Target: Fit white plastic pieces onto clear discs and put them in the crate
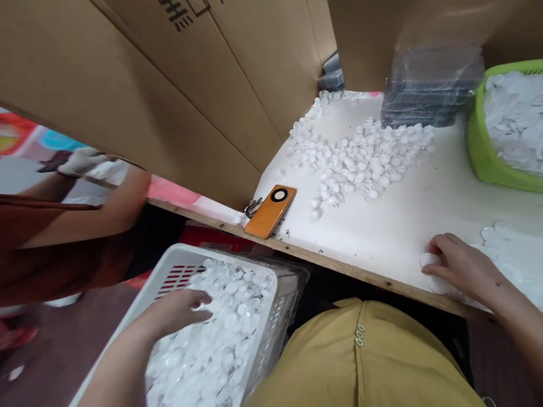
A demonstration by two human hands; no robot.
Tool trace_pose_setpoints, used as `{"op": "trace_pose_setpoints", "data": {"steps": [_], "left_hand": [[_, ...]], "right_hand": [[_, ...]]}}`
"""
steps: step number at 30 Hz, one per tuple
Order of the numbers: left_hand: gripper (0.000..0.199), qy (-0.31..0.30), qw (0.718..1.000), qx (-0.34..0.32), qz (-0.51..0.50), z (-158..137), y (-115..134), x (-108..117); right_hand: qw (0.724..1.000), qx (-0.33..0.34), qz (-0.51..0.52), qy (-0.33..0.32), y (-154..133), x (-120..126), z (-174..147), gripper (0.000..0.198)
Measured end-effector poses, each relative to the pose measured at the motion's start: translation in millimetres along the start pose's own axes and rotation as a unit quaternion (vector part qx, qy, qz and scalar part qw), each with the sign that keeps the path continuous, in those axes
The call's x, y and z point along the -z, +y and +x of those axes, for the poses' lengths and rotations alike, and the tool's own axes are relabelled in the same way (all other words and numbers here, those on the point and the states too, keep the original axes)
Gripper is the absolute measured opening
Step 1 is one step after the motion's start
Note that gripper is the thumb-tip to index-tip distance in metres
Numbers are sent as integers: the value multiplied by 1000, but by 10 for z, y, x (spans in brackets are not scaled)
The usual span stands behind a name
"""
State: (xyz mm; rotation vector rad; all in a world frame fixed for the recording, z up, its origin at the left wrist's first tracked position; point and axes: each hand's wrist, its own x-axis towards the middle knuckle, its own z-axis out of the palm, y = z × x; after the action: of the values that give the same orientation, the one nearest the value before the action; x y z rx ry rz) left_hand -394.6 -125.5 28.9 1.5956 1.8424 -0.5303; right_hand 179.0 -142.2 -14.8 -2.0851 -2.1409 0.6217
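- The left hand lies palm down, fingers loosely curled, on the white caps that fill a white basket; its fingertips touch the caps, but whether any cap is pinched I cannot tell.
- The basket stands below the desk's near edge, beside the person's yellow lap, tilted toward that edge.
- The right hand rests on the desk just inside the near edge, toward its right end, fingers bent around a single white cap at the fingertips; more white pieces lie just beyond and under the hand.
- The two hands are well apart, the left one lower than the desk top, the right one on it.
- An orange phone lies at the near left corner of the desk, a small metal clip touching its left side.
- Past the phone, a loose heap of caps spreads across the middle of the desk and trails to the far left corner.
- A green basket holding white pieces sits at the right edge, far side.
- A stack of clear trays stands at the far edge, just left of the green basket, touching the heap.
- Cardboard leans over the left edge of the desk.
- To the left, beyond the cardboard, another person's arm in a dark red sleeve shows.
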Motion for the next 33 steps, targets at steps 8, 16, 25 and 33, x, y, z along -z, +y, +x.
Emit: {"op": "trace_pose_setpoints", "data": {"steps": [8, 16, 25, 33], "left_hand": [[35, 341, 906, -249, -41, 506, 1663, -41], [21, 259, 908, -320, -79, 911, 2369, -149], [25, 140, 841, -518, -74, 809, 3306, -464], [29, 137, 849, -508, -56, 892, 3363, -492]], "right_hand": [[980, 19, 182, 81, -259, 24, 286, 25], [909, -57, 411, 45, -336, -127, 322, 32], [855, -100, 508, -22, -437, 22, 373, 41], [865, -109, 484, -77, -577, -85, 508, 35]]}}
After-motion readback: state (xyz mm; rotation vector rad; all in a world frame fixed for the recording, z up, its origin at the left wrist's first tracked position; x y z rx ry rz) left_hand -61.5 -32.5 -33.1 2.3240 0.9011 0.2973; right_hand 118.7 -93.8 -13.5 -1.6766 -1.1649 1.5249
